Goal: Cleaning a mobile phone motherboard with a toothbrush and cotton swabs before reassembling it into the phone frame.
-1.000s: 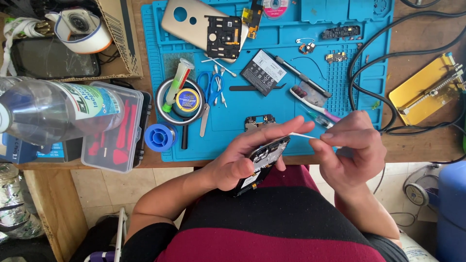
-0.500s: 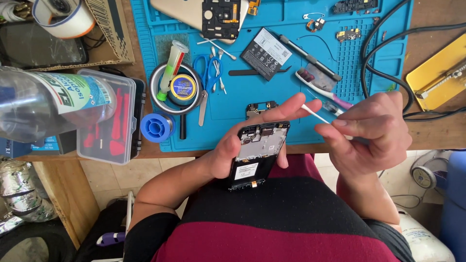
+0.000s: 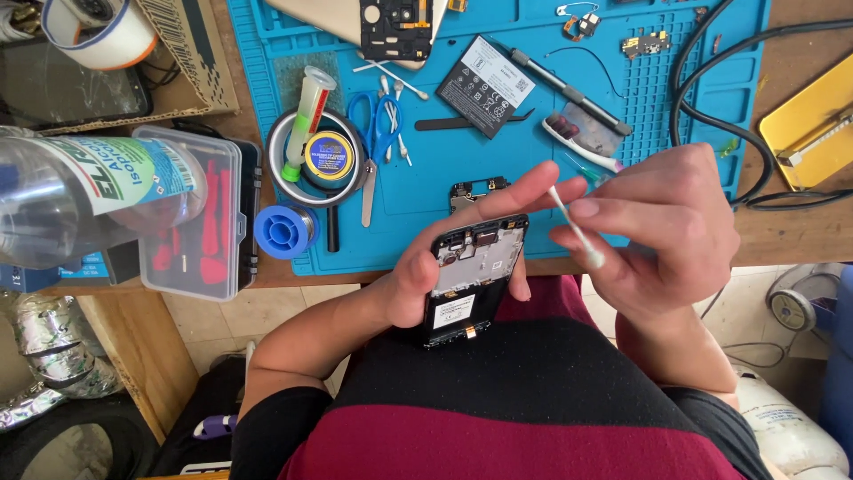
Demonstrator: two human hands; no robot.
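Note:
My left hand [image 3: 444, 267] grips an opened black phone frame [image 3: 471, 276], its inner side up, just in front of the table edge above my lap. My right hand [image 3: 662, 227] pinches a white cotton swab [image 3: 576, 228] between thumb and fingers, a short way right of the phone's top and apart from it. Both hands hover over the front edge of the blue work mat [image 3: 426, 196].
On the mat lie a phone battery [image 3: 487, 85], blue scissors [image 3: 378, 133], a round tin with a syringe [image 3: 315, 147], a solder spool [image 3: 284, 231], a toothbrush [image 3: 582, 147] and small parts. A clear bottle [image 3: 80, 191] and plastic case [image 3: 209, 213] stand left; black cables [image 3: 711, 98] run right.
The view has shifted down and closer. My right hand turned the swab from pointing left to slanting downward, and my left hand kept hold of the phone frame.

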